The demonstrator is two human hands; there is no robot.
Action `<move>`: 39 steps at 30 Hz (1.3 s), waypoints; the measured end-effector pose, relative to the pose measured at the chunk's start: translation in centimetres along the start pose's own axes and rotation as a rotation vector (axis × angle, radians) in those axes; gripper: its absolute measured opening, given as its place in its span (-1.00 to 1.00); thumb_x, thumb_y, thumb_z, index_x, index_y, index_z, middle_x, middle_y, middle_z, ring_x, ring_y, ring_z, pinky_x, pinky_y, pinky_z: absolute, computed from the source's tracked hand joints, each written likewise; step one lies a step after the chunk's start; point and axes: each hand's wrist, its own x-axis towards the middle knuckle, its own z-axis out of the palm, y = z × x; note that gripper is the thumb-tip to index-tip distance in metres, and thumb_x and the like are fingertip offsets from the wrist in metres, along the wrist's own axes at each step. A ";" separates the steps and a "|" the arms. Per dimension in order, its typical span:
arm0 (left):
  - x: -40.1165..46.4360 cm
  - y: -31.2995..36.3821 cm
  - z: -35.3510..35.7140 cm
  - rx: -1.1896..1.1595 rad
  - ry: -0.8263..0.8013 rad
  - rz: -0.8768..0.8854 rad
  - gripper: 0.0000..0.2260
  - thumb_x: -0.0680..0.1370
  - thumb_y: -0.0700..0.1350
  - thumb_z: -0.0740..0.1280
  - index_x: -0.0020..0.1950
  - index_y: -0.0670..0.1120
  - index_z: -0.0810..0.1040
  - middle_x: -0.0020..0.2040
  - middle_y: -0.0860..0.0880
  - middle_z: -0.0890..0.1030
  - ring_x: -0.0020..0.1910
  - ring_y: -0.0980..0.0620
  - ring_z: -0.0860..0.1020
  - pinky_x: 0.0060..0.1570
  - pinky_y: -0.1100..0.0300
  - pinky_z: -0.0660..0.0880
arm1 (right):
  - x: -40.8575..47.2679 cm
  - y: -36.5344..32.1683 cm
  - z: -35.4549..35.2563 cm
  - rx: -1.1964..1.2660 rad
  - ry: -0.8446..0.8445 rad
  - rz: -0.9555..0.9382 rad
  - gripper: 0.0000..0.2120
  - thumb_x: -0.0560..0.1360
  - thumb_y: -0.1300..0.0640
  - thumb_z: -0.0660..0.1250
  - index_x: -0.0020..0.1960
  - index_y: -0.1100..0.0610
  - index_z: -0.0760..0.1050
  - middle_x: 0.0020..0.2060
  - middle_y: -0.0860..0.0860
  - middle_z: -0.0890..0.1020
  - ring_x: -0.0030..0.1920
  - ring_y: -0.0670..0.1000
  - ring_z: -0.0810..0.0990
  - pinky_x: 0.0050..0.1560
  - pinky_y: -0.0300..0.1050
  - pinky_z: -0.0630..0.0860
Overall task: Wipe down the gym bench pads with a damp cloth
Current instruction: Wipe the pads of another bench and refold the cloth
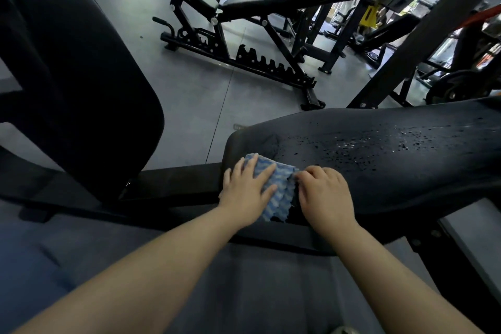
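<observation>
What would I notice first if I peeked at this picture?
Probably the two hands at the bottom middle: the left hand lies flat on a blue and white cloth, and the right hand curls at its edge. They rest on the near end of a black bench pad, speckled with water drops farther right. Behind, another black bench stands on the grey floor.

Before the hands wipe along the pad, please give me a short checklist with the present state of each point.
1. Cloth lies on the bench pad: ok.
2. Left hand presses flat on the cloth: ok.
3. Right hand grips the cloth's edge: ok.
4. Droplets on the pad ahead not wiped yet: not ok.
5. Cloth damp: cannot tell.
</observation>
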 end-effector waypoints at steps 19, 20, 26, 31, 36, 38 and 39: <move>-1.1 0.8 2.2 -0.123 0.070 -0.218 -0.57 0.64 0.11 -0.10 0.52 0.12 0.08 0.56 0.02 -0.02 0.53 -0.06 -0.10 0.45 0.05 -0.15 | -2.0 0.0 1.4 -0.076 -0.015 0.021 -0.70 0.45 0.10 0.06 -0.07 0.13 0.55 -0.06 0.07 0.60 -0.06 0.17 0.54 0.28 0.22 0.34; -1.9 1.9 2.4 -0.116 0.067 -0.153 -0.50 0.60 0.17 -0.19 0.53 0.12 0.06 0.56 0.02 -0.02 0.53 -0.05 -0.11 0.44 0.07 -0.18 | -2.0 0.0 1.4 -0.046 0.006 0.027 -0.69 0.43 0.12 0.05 -0.06 0.14 0.55 -0.08 0.06 0.61 -0.07 0.16 0.55 0.28 0.22 0.35; -2.0 2.1 1.7 0.085 -0.058 -0.041 -0.50 0.62 0.16 -0.17 0.54 0.08 -0.13 0.56 -0.02 -0.13 0.53 -0.07 -0.16 0.46 0.00 -0.17 | -1.9 0.1 1.1 0.019 0.039 0.003 -0.67 0.40 0.13 0.04 -0.09 0.17 0.56 -0.14 0.05 0.62 -0.10 0.13 0.59 0.25 0.24 0.38; 1.0 0.3 0.7 -0.041 -0.160 -0.188 -0.54 0.65 0.11 -0.11 0.54 0.10 -0.11 0.56 -0.02 -0.14 0.53 -0.07 -0.17 0.46 -0.01 -0.16 | -2.1 0.0 0.9 -0.013 -0.009 0.000 -0.61 0.45 0.01 0.03 -0.09 0.17 0.59 -0.11 0.05 0.63 -0.07 0.14 0.59 0.24 0.23 0.39; 4.7 -1.6 0.2 -0.068 -0.206 -0.216 -0.54 0.65 0.12 -0.13 0.54 0.13 -0.14 0.55 -0.02 -0.19 0.52 -0.09 -0.21 0.45 -0.04 -0.18 | -2.1 -0.4 1.2 -0.045 -0.002 0.046 -0.63 0.43 0.00 0.06 -0.10 0.15 0.59 -0.10 0.04 0.63 -0.05 0.13 0.58 0.25 0.22 0.38; 6.7 -2.0 0.2 -0.069 -0.212 -0.225 -0.53 0.64 0.13 -0.13 0.54 0.13 -0.14 0.55 -0.03 -0.19 0.52 -0.10 -0.22 0.45 -0.05 -0.18 | -2.1 -0.5 1.5 -0.047 0.001 0.058 -0.66 0.43 0.01 0.07 -0.11 0.13 0.58 -0.07 0.04 0.63 -0.03 0.13 0.58 0.28 0.22 0.36; 7.8 -2.2 0.2 -0.069 -0.214 -0.231 -0.53 0.64 0.13 -0.12 0.54 0.13 -0.14 0.55 -0.03 -0.19 0.52 -0.11 -0.22 0.45 -0.05 -0.19 | -2.2 -0.6 1.6 -0.048 0.005 0.061 -0.67 0.42 0.01 0.08 -0.11 0.13 0.57 -0.06 0.04 0.62 -0.02 0.13 0.58 0.29 0.21 0.34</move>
